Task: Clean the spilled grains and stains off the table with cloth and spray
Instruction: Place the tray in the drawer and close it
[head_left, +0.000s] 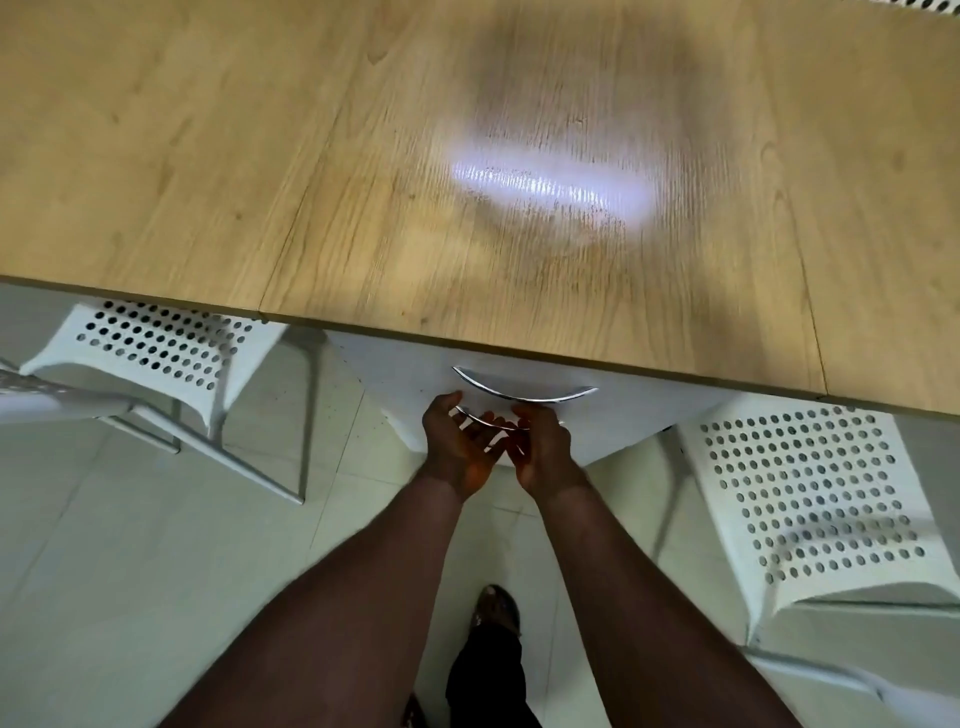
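The table ended at a near edge above a white drawer unit, with a white chair at each side and open floor between. Both hands hung below the edge, the left hand and right hand loosely open, empty, fingers at the lower drawer handle.

the table spans the far half of the view. under its near edge sits a drawer unit — two handles on its front, one above the other. one chair stands left of the unit, another chair right. both hands meet at the lower handle — left hand beside right hand.
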